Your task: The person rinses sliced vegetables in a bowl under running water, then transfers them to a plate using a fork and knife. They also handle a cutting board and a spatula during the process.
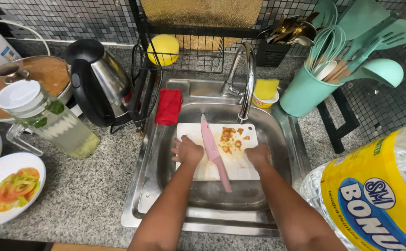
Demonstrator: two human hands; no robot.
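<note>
Both bare forearms rise from the bottom edge of the frame into the stainless steel sink [284,139], where the left hand [187,151] and the right hand [258,155] each grasp a side edge of the white rectangular plastic cutting board [240,165], fingers curled over its rims. At the centre of the frame, the board lies flat across the basin below the curved chrome tap [247,88]. On it rests a pink-handled, pink-bladed kitchen knife [214,153], its long axis running near-vertically in the picture, tip toward the tap, handle toward the person, lying between the hands and slightly nearer the left. Chopped tomato scraps [231,138] sit right of the blade. Further out, a red cloth [169,106] drapes over the sink's left rim, and a white plate of sliced tomato [12,190] stands at lower left.
</note>
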